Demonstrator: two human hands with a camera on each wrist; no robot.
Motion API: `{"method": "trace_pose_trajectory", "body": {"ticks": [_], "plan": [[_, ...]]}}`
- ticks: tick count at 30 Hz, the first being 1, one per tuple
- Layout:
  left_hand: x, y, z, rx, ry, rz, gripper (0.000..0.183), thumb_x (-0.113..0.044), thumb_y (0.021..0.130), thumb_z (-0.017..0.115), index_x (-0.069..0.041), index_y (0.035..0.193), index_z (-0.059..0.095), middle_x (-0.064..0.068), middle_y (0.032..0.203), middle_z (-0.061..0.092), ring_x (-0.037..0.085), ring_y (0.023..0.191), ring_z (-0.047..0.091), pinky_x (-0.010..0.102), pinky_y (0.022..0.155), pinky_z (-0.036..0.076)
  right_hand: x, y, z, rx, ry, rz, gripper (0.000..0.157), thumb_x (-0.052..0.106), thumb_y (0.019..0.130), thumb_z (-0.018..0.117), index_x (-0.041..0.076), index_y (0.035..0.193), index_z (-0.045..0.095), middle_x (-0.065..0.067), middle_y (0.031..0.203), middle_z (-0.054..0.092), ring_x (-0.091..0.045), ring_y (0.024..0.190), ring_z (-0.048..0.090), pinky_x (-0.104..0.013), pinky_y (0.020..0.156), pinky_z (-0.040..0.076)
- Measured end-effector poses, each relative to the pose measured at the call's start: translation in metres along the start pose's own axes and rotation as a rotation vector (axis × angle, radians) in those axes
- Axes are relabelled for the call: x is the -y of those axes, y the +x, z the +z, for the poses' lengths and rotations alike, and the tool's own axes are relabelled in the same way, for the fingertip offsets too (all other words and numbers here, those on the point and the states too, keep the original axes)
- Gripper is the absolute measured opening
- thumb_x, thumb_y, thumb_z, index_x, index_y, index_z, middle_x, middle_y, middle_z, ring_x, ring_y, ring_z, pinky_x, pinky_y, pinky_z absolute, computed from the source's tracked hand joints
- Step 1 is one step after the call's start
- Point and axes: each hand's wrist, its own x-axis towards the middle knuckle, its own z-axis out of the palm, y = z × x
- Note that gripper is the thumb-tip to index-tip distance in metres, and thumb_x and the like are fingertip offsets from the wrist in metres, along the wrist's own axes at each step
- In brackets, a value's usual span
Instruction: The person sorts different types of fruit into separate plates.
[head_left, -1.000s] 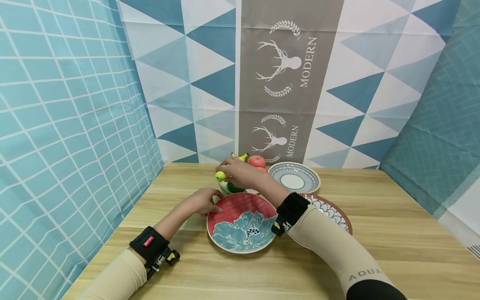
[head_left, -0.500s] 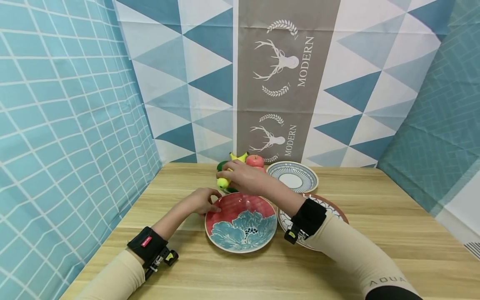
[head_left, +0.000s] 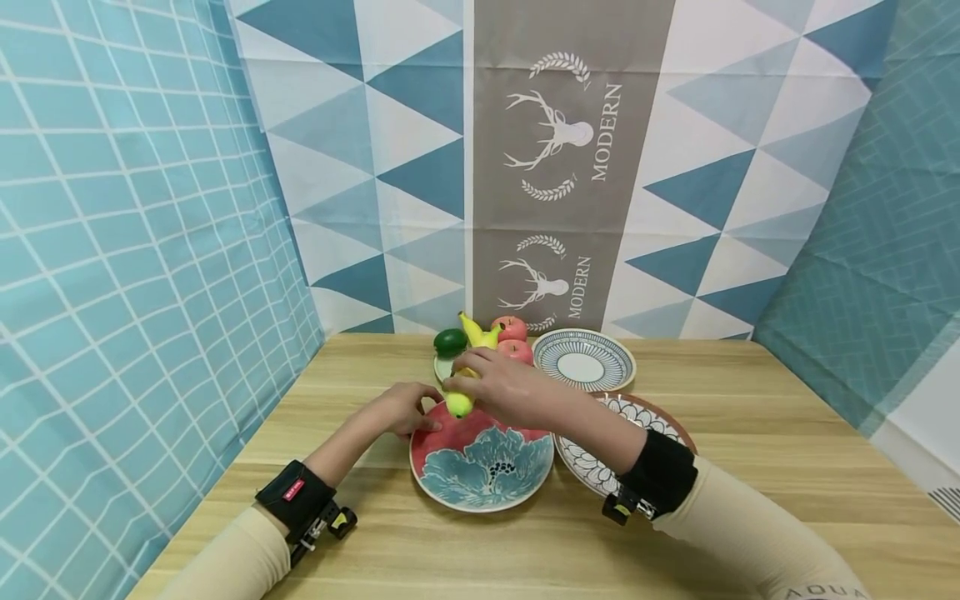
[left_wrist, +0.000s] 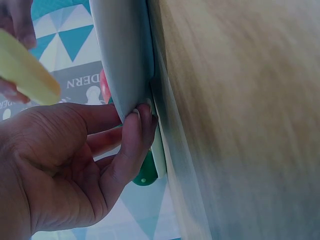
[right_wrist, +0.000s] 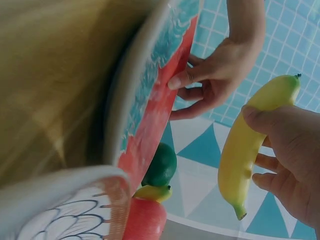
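My right hand (head_left: 501, 385) pinches a yellow banana (right_wrist: 237, 152) between thumb and fingers, its greenish end (head_left: 459, 406) overlapping the far-left part of a red plate in the head view. This red plate (head_left: 487, 475) bears a large blue flower. At the plate's left rim, my left hand (head_left: 405, 407) grips with the thumb over the edge and the fingers beneath, as the left wrist view shows. Just behind are another banana bunch (head_left: 482, 335), a dark green oval fruit (head_left: 450, 342) and red apples (head_left: 515, 350) on a pale plate (head_left: 442, 369), partly hidden by my right hand.
A white plate with a brown rim (head_left: 581, 460) lies right beside the red one, under my right forearm. Behind it stands a blue-lined white plate (head_left: 581, 367). Patterned cloth (head_left: 420, 167) hangs at the back of the wooden table (head_left: 765, 433).
My right hand has brought the banana from over the fruit at the back toward me, to above the red plate. The green fruit has come into view. My left hand keeps its hold.
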Motion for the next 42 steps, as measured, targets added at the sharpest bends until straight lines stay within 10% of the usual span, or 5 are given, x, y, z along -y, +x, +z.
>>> {"method": "trace_pose_trajectory", "body": {"ticks": [19, 28, 42], "plan": [[0.0, -0.001, 0.0, 0.002, -0.007, -0.012, 0.044, -0.018, 0.097, 0.08, -0.009, 0.137, 0.065, 0.009, 0.088, 0.065, 0.02, 0.069, 0.065, 0.031, 0.056, 0.06, 0.035, -0.034, 0.002, 0.027, -0.017, -0.019, 0.053, 0.018, 0.096, 0.08, 0.031, 0.145, 0.062, -0.002, 0.146, 0.055, -0.022, 0.135, 0.05, -0.029, 0.087, 0.061], [0.0, -0.002, 0.001, -0.002, -0.018, -0.019, 0.042, -0.016, 0.096, 0.08, -0.009, 0.135, 0.067, 0.008, 0.086, 0.065, 0.019, 0.068, 0.064, 0.029, 0.056, 0.058, 0.041, -0.041, 0.012, 0.049, 0.018, -0.042, 0.048, 0.016, 0.097, 0.078, 0.025, 0.142, 0.065, -0.004, 0.146, 0.056, -0.025, 0.14, 0.048, -0.039, 0.116, 0.046], [0.0, -0.002, 0.001, -0.008, -0.025, -0.018, 0.043, -0.017, 0.096, 0.081, -0.009, 0.135, 0.066, 0.009, 0.085, 0.064, 0.019, 0.066, 0.063, 0.028, 0.054, 0.058, 0.043, -0.042, 0.031, 0.116, 0.03, -0.027, 0.047, 0.014, 0.099, 0.073, 0.029, 0.143, 0.065, -0.002, 0.14, 0.058, -0.023, 0.13, 0.055, -0.033, 0.105, 0.053]]}}
